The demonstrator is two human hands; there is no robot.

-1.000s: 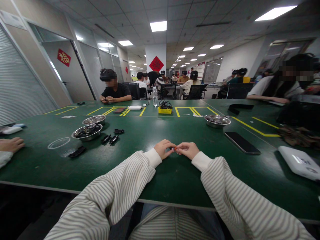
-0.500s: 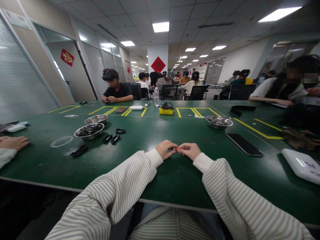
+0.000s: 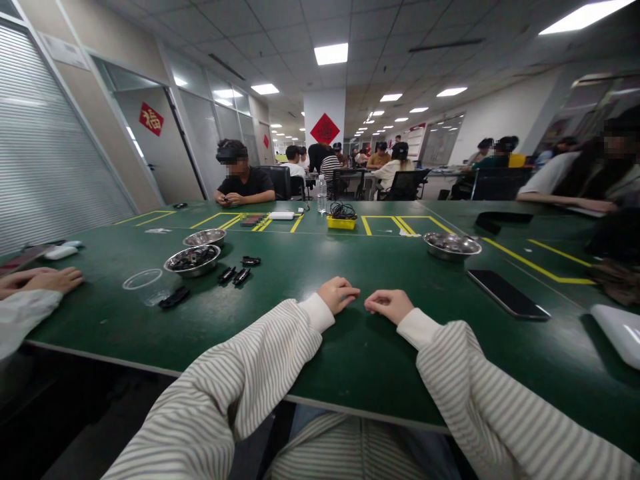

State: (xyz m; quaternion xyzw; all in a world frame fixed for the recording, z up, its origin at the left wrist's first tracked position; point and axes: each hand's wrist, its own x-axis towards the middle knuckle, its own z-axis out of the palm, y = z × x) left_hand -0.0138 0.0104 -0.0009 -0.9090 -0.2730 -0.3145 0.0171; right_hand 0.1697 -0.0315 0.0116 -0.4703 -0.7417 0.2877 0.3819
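Just above the green table [image 3: 350, 360], my left hand [image 3: 338, 295] has its fingers curled together and pointing right. What it holds, if anything, is hidden behind the fingers. My right hand [image 3: 391, 305] faces it across a small gap, thumb and fingertips pinched together. Nothing I can name shows between those fingertips. Several black clip-like parts [image 3: 242, 276] lie on the table to the left of my left hand. Beyond them stands a metal bowl [image 3: 193, 272] full of dark parts. On the far right side another metal bowl [image 3: 453, 256] holds small pieces.
A second steel bowl [image 3: 206, 243] sits behind the left one, with a clear plastic cup [image 3: 160, 293] in front. A black phone [image 3: 507, 293] lies to the right. Further back are a yellow box of cables [image 3: 341, 221] and a bottle [image 3: 321, 197]. A co-worker's hands [image 3: 53, 281] rest at left.
My hands have come apart from their fingertip contact, leaving a gap. The small orange-and-dark piece between them no longer shows. The view has turned slightly left.
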